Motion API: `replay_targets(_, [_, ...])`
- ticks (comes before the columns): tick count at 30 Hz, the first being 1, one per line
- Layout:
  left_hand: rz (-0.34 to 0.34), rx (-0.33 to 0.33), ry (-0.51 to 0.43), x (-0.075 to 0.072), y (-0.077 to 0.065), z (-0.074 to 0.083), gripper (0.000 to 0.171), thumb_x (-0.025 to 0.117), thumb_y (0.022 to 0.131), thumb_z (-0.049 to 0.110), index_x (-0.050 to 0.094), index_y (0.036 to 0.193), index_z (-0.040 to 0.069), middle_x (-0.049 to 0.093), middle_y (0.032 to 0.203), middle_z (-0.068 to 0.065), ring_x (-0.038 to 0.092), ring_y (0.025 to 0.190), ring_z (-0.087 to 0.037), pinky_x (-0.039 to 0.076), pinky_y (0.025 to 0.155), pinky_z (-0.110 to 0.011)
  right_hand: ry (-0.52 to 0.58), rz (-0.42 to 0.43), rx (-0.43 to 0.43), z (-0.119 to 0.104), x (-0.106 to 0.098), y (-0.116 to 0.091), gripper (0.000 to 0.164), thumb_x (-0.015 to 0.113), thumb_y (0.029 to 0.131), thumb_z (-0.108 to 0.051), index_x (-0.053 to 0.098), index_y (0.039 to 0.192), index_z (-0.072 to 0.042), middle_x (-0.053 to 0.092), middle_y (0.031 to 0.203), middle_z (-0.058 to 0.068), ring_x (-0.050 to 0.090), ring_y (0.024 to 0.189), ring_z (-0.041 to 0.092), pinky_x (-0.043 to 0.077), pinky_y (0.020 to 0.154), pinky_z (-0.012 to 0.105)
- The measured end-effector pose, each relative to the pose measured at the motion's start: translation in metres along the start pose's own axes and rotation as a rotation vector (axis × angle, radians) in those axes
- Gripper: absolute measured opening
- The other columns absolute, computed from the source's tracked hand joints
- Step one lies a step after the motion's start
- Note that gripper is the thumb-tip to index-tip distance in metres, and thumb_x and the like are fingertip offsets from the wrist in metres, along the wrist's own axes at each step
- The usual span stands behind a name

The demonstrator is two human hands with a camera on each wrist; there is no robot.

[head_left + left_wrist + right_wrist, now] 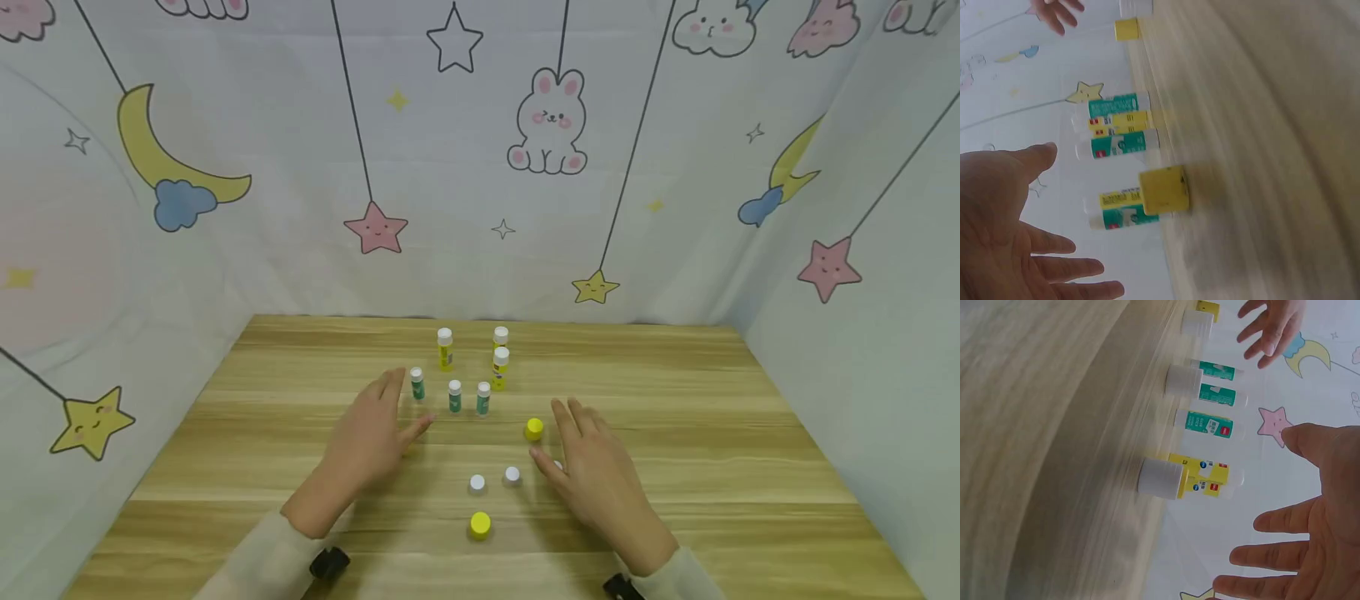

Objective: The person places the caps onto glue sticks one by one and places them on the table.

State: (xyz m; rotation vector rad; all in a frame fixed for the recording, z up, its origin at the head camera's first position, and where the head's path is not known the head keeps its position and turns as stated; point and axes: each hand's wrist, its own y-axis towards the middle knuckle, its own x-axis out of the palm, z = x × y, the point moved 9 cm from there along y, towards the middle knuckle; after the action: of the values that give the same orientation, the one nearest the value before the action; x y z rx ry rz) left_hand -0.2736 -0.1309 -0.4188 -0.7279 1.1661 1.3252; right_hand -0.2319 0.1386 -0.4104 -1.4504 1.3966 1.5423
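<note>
My left hand [369,433] hovers over the table's left side, fingers extended, holding nothing. Just past its fingertips stands a green glue stick [417,385], with two more green glue sticks [454,398] to the right. Three yellow glue sticks [446,352] stand upright behind them, all with white tops. My right hand [600,471], also holding nothing, has its fingers spread beside a yellow cap [533,429]. A white cap [558,467] is partly hidden by that hand. Two white caps [512,475] and another yellow cap [480,525] lie between the hands. In the left wrist view, a yellow cap [1165,190] appears close up.
The wooden table [712,400] ends at a white printed curtain [465,167] at the back, with curtain also on both sides. Dark wrist straps [330,564] sit at both sleeves.
</note>
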Motion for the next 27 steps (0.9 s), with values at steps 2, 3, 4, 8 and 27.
replay_targets(2, [-0.035,-0.039,-0.068,0.003,0.008,-0.009,0.096,0.038,0.082,0.074,0.023,0.147,0.005,0.034,0.144,-0.017,0.038,0.127,-0.037,0.037,0.097,-0.052,0.014,0.005,-0.004,0.000,0.000,0.000,0.075,0.045,0.090,-0.060,0.038,0.142,-0.007,0.042,0.139,0.019,0.042,0.123,0.037,0.036,0.098,0.052])
replay_targets(3, [-0.053,-0.059,-0.109,0.005,0.011,-0.013,0.098,0.038,0.080,0.076,0.023,0.147,0.006,0.035,0.144,-0.017,0.038,0.127,-0.037,0.038,0.097,-0.053,0.020,0.007,-0.007,0.000,-0.001,0.000,0.074,0.047,0.090,-0.059,0.039,0.142,-0.007,0.043,0.137,0.019,0.043,0.122,0.037,0.036,0.098,0.052])
replay_targets(4, [-0.072,-0.083,-0.149,0.008,0.015,-0.017,0.099,0.039,0.079,0.077,0.024,0.147,0.006,0.035,0.144,-0.016,0.038,0.126,-0.037,0.038,0.097,-0.053,0.024,0.006,-0.006,0.000,0.000,0.000,0.074,0.047,0.090,-0.059,0.039,0.142,-0.007,0.045,0.136,0.019,0.045,0.121,0.037,0.037,0.098,0.051])
replay_targets(8, [-0.125,-0.142,-0.300,0.016,0.029,-0.031,0.098,0.051,0.077,0.071,0.028,0.146,0.005,0.040,0.141,-0.017,0.043,0.123,-0.037,0.040,0.093,-0.054,0.050,-0.019,0.011,0.002,0.002,-0.001,0.077,0.040,0.089,-0.064,0.039,0.142,-0.008,0.052,0.128,0.018,0.051,0.113,0.034,0.042,0.094,0.049])
replay_targets(27, [-0.209,-0.218,-0.721,0.049,0.057,-0.056,0.055,0.073,0.082,0.023,0.053,0.132,0.015,0.059,0.120,-0.009,0.060,0.101,-0.024,0.055,0.071,-0.032,0.144,-0.132,0.041,0.008,0.022,-0.005,0.046,0.070,0.081,-0.038,0.063,0.117,-0.010,0.060,0.104,0.005,0.058,0.089,0.019,0.050,0.079,0.038])
